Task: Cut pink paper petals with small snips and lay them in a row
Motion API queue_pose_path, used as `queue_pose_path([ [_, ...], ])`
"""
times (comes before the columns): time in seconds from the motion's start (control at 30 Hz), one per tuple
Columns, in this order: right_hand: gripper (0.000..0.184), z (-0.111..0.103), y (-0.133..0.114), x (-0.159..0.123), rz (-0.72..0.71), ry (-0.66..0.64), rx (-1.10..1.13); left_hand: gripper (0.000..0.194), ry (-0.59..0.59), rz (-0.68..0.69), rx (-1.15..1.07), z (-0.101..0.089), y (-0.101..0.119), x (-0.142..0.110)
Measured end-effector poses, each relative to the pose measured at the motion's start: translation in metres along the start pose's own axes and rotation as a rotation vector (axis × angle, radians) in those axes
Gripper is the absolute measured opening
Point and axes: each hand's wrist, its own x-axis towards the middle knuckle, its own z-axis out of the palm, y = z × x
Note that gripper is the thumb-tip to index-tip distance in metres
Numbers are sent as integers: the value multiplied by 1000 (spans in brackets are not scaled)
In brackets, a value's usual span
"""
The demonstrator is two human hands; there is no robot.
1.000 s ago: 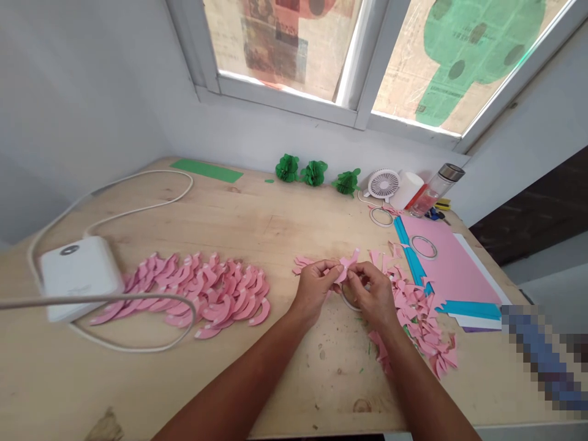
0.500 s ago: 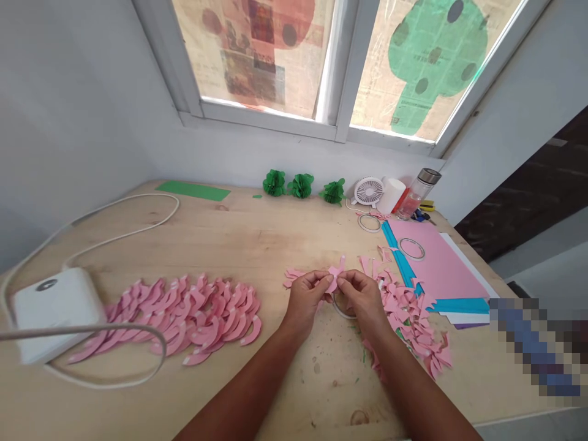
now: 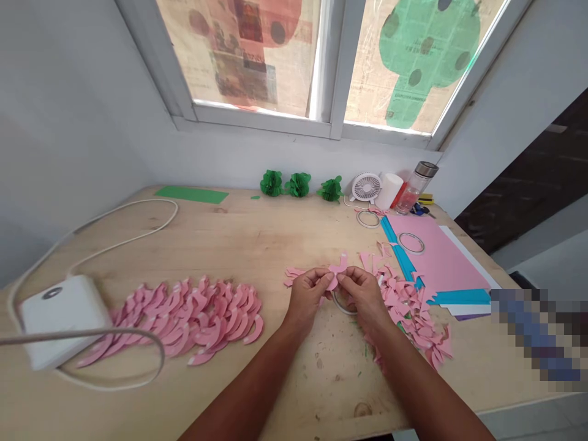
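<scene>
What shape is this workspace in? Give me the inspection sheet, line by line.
Surface: wooden table, dark spots on it, some perhaps knots.
Work pieces: one pink paper piece held; curved pink pieces heaped at left.
Clutter: pink scraps at right.
Hands: left hand and right hand both pinch the pink paper piece.
Cables: white cable crosses in front of the white device.
Surroundings: window behind; fan and bottle at back right.

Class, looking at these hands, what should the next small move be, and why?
Perhaps press the pink paper piece firmly between the fingers: the left hand and right hand, close together, both pinch its lower part, while its upper end sticks out free.
</scene>
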Motion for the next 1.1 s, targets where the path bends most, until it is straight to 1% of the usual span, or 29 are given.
queue_pose_path([
  [0.13,27,-1,2,1,-1,2,-16,22,-16,42,62,0,1,-1],
  [0.2,27,-1,4,2,1,11,-21,22,22,100,121,0,2,-2],
  [0.27,27,-2,5,2,-4,29,-35,20,89,213,246,0,2,-5],
  [0.37,27,-3,5,3,-33,58,-69,10,159,451,534,0,4,-9],
  [0.43,27,-3,4,3,-65,69,-100,6,149,587,696,0,4,-11],
  [0.53,27,-2,4,4,-121,72,-144,8,134,703,827,0,3,-12],
  [0.63,26,-1,5,3,-145,57,-178,8,153,744,881,0,1,-11],
  [0.87,23,-1,3,0,-176,30,-282,9,158,763,926,-1,1,-10],
  [1.1,24,0,4,0,-162,27,-282,10,170,768,938,-1,2,-10],
])
